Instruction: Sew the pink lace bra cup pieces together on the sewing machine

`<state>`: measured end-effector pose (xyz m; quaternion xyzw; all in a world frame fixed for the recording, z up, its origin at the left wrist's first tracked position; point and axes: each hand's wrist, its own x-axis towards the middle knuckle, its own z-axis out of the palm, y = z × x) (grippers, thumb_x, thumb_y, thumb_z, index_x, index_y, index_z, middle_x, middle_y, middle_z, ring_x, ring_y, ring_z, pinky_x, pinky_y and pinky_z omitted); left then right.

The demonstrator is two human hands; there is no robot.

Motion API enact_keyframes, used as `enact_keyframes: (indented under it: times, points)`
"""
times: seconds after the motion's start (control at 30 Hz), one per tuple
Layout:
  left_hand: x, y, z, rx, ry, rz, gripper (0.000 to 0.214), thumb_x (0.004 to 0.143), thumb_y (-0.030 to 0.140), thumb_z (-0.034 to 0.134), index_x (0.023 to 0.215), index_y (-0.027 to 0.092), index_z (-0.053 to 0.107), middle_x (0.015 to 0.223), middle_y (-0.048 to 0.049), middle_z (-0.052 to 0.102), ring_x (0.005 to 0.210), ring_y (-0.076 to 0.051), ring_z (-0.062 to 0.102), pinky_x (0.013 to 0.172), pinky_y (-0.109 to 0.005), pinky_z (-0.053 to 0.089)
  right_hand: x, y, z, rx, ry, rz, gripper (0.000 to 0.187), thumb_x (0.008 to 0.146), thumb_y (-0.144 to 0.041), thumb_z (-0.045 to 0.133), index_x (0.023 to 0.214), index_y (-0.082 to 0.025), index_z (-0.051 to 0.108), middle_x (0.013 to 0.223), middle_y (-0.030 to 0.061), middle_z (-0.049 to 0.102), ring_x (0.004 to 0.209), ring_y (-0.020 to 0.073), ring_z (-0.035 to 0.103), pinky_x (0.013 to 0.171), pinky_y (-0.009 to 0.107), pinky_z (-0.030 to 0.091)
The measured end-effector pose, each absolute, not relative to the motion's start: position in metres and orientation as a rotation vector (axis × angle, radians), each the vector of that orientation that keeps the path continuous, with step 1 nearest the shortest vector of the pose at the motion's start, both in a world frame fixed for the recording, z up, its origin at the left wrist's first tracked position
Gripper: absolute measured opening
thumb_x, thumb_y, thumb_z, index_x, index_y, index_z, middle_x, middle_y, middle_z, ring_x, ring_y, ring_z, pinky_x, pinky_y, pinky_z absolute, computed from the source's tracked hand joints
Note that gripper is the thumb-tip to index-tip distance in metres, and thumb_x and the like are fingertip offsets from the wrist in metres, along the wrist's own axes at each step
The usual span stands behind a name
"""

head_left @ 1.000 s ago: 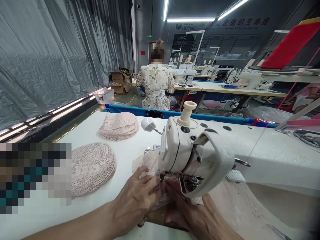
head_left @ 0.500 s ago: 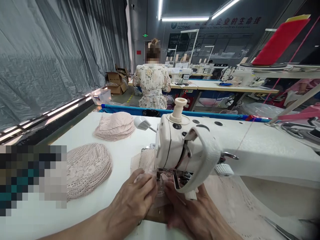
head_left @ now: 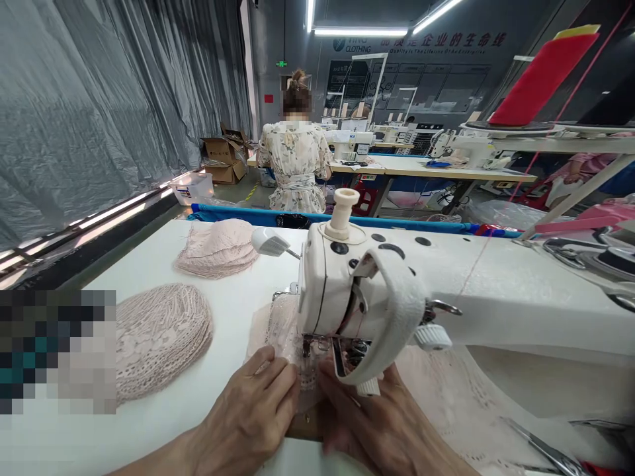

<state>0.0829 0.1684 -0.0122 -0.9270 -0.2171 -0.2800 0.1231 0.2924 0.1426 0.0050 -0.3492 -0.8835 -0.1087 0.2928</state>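
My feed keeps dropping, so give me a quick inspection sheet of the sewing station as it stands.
Surface: white table, partly covered by lace.
Job's things: pink lace piece lies flat under the head of the white sewing machine.
Clutter: two stacks of pink lace pieces, near stack and far stack; scissors at the right edge.
Hands: left hand flat on the lace, fingers spread; right hand on the lace below the presser foot.
Cables: red thread running up from the machine.
Surroundings: a person at another table, cardboard boxes, grey plastic sheeting.
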Motion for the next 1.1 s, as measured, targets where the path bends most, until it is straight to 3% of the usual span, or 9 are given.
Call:
enact_keyframes:
  times: [0.1,0.3,0.5,0.6,0.73,0.9,1.0,1.1]
  points:
    - [0.083,0.166,-0.011,-2.681,-0.647,-0.797,0.022,0.087,0.004,0.047,0.074,0.010,0.063,0.068,-0.0034,0.054,0.067,-0.016,0.051,0.077,-0.037,0.044,0.293,0.140,0.000,-0.956,-2.381,-0.290,0.034,0.101,-0.034,0.037,0.108,-0.013,0.062,0.087,0.0085,0.074,0.080,0.0214,0.066,0.089,0.043,0.037]
    - [0.082,0.164,-0.006,-2.672,-0.642,-0.768,0.023,0.087,0.004,0.046,0.076,0.009,0.065,0.069,-0.0059,0.057,0.074,-0.019,0.057,0.076,-0.037,0.045,0.298,0.135,-0.006,-0.983,-2.445,-0.297,0.028,0.100,-0.021,0.037,0.110,-0.013,0.062,0.097,0.0091,0.074,0.084,0.0211,0.067,0.085,0.042,0.039]
    - [0.081,0.165,-0.012,-2.650,-0.654,-0.773,0.020,0.089,0.005,0.046,0.084,0.008,0.065,0.078,-0.0078,0.062,0.080,-0.019,0.059,0.080,-0.038,0.046,0.301,0.143,0.001,-0.887,-2.473,-0.371,0.027,0.101,-0.023,0.037,0.112,-0.014,0.060,0.104,0.0080,0.072,0.091,0.0199,0.066,0.086,0.041,0.036]
    - [0.079,0.167,-0.013,-2.645,-0.708,-0.714,0.017,0.091,0.013,0.049,0.095,0.006,0.064,0.092,-0.0109,0.064,0.093,-0.022,0.059,0.089,-0.039,0.044,0.301,0.149,0.003,-0.837,-2.482,-0.432,0.030,0.101,-0.033,0.039,0.112,-0.014,0.060,0.108,0.0078,0.071,0.094,0.0200,0.066,0.088,0.041,0.033]
    - [0.075,0.175,-0.004,-2.729,-0.782,-0.679,0.024,0.091,0.029,0.056,0.104,0.009,0.059,0.100,-0.0098,0.064,0.098,-0.022,0.057,0.094,-0.039,0.041,0.302,0.151,-0.001,-0.879,-2.379,-0.485,0.033,0.102,-0.030,0.033,0.114,-0.013,0.059,0.108,0.0089,0.071,0.093,0.0213,0.066,0.089,0.043,0.030]
    - [0.067,0.198,0.014,-2.840,-0.951,-0.586,0.027,0.089,0.038,0.057,0.104,0.016,0.054,0.109,-0.0091,0.060,0.108,-0.025,0.053,0.099,-0.048,0.033,0.306,0.147,-0.001,-0.848,-2.509,-0.512,0.029,0.098,-0.032,0.046,0.116,-0.015,0.060,0.106,0.0085,0.072,0.093,0.0217,0.065,0.088,0.040,0.035]
    - [0.060,0.204,0.019,-2.849,-1.073,-0.477,0.031,0.089,0.040,0.056,0.109,0.016,0.053,0.113,-0.0109,0.057,0.103,-0.026,0.054,0.090,-0.045,0.039,0.298,0.146,-0.004,-0.800,-2.455,-0.499,0.035,0.098,-0.042,0.042,0.107,-0.017,0.064,0.099,0.0081,0.074,0.084,0.0207,0.067,0.088,0.040,0.036]
    - [0.050,0.192,0.023,-2.838,-1.153,-0.371,0.036,0.090,0.041,0.055,0.114,0.015,0.052,0.099,-0.0093,0.059,0.087,-0.024,0.056,0.077,-0.038,0.043,0.285,0.142,-0.007,-0.770,-2.255,-0.447,0.044,0.100,-0.045,0.032,0.094,-0.017,0.066,0.087,0.0067,0.074,0.074,0.0195,0.067,0.084,0.039,0.036]
